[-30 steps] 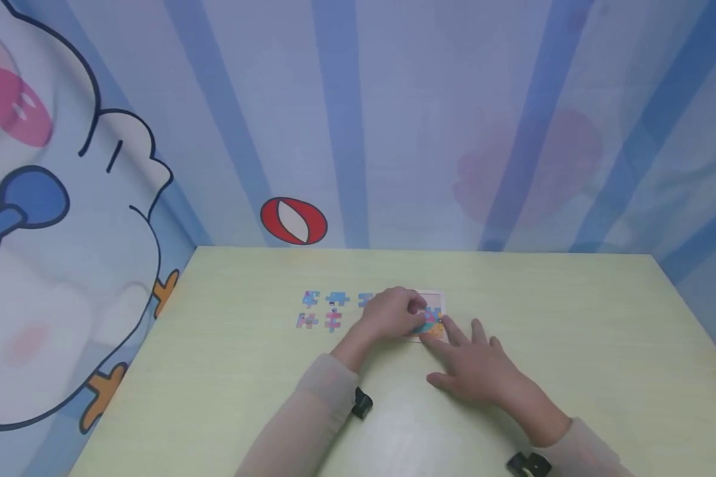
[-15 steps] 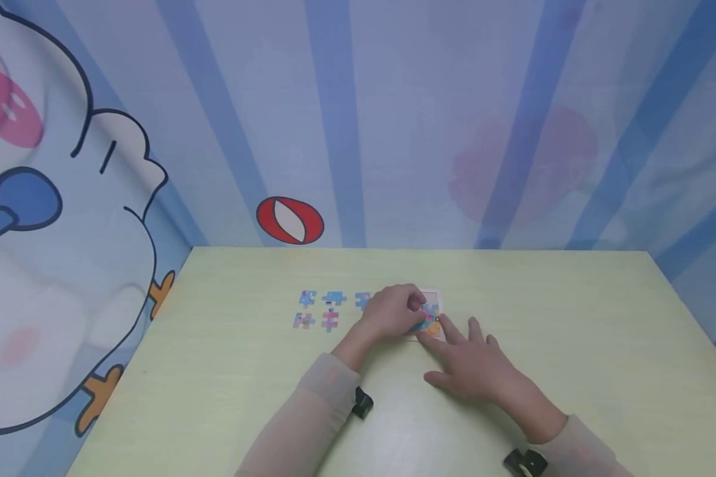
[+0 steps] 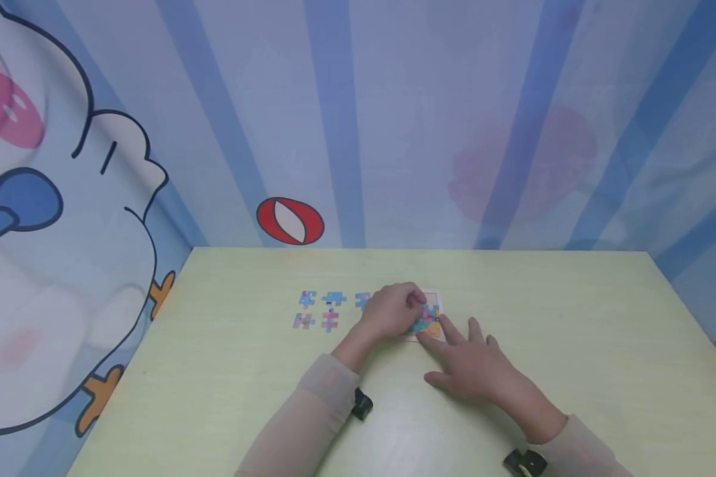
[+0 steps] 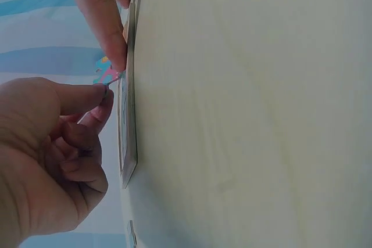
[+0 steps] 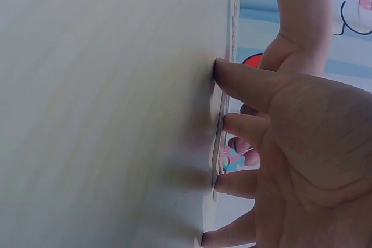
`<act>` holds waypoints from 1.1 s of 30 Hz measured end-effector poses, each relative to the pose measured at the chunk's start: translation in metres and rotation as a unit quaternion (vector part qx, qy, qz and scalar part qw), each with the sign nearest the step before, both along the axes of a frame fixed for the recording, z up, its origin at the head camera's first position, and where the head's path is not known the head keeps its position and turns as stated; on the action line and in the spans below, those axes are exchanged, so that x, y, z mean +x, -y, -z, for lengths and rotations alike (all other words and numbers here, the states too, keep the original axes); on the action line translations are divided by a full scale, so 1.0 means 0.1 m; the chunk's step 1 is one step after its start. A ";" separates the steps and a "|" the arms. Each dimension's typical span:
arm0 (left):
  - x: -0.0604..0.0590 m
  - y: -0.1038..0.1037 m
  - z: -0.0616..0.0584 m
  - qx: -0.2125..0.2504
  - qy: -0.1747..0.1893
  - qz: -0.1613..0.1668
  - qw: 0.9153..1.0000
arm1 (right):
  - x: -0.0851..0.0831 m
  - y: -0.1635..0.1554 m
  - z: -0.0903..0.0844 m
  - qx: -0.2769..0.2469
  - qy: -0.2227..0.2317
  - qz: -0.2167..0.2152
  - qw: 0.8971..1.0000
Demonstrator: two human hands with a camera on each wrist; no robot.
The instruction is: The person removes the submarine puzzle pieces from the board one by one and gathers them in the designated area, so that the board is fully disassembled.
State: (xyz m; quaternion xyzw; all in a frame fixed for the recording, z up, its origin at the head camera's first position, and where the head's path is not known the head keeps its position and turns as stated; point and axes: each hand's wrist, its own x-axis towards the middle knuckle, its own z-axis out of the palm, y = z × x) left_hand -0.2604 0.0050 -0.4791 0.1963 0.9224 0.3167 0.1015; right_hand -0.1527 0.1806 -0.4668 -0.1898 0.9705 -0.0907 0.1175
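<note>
Fingers of the left hand (image 3: 390, 310) are curled in, and in the left wrist view the thumb and forefinger (image 4: 87, 94) pinch a small flat pink-and-blue jigsaw piece (image 4: 106, 75) by its edge, holding it right at the surface of the thin square cardboard puzzle tray (image 3: 431, 315). That tray lies flat on the pale green wooden table (image 3: 573, 331), near its middle, partly covered by the left hand from the head camera's angle; its uncovered part shows joined pieces in blue, pink and orange. The right hand (image 3: 474, 364) rests beside it with fingers straight and spread, holding nothing: the right wrist view shows the fingertips (image 5: 224, 125) pressing down on the near edge of the tray, with the thumb planted on the table just off the board. The forefinger reaches onto the coloured picture close to where the left hand's pinched piece sits, so the two hands nearly meet there. To the left of the tray, a little apart from it, five loose cardboard jigsaw pieces (image 3: 319, 310) in blue and pink lie in two short rows on the table. A black wrist-worn camera mount (image 3: 360, 403) shows at the cuff of the left sleeve, and another at the right.
</note>
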 end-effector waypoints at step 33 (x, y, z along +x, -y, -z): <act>0.03 0.72 -0.16 0.022 -0.016 -0.061 0.998 | 0.00 0.02 0.04 -0.003 0.002 0.008 1.000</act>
